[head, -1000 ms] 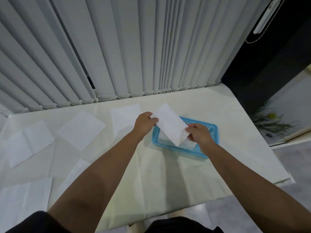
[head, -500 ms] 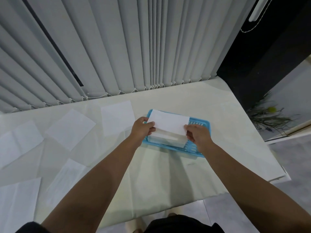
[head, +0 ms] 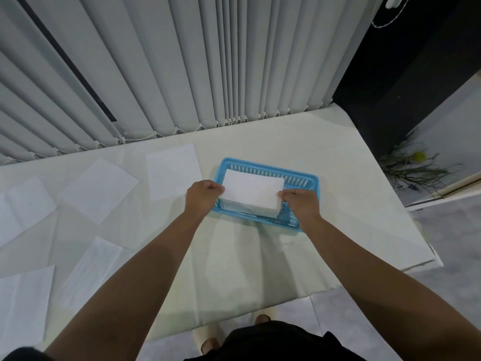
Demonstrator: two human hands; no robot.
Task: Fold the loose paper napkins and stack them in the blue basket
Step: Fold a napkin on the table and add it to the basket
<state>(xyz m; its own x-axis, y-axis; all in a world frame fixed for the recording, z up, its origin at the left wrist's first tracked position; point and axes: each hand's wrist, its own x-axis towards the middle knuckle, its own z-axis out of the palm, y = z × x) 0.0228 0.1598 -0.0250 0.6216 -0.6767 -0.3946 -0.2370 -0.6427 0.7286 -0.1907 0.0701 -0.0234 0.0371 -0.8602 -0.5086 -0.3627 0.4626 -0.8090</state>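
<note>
A folded white paper napkin (head: 252,192) lies flat across the top of a white stack (head: 250,208) inside the blue slotted plastic basket (head: 299,178), which sits on the pale cream table (head: 338,183). The left hand (head: 201,198) pinches the napkin's edge at 9 o'clock, fingers curled shut on it with the thumb tip on top. The right hand (head: 303,201) grips the opposite edge at 3 o'clock the same way, so the napkin spans the gap between the two sets of fingertips. Whether it already rests on the stack or hangs just above is hard to judge from this angle. Five loose unfolded white paper napkins (head: 99,190) lie spread over the table from 8 to 10 o'clock of the basket. Grey vertical blinds (head: 182,61) hang along the table's far edge at 12 o'clock.
</note>
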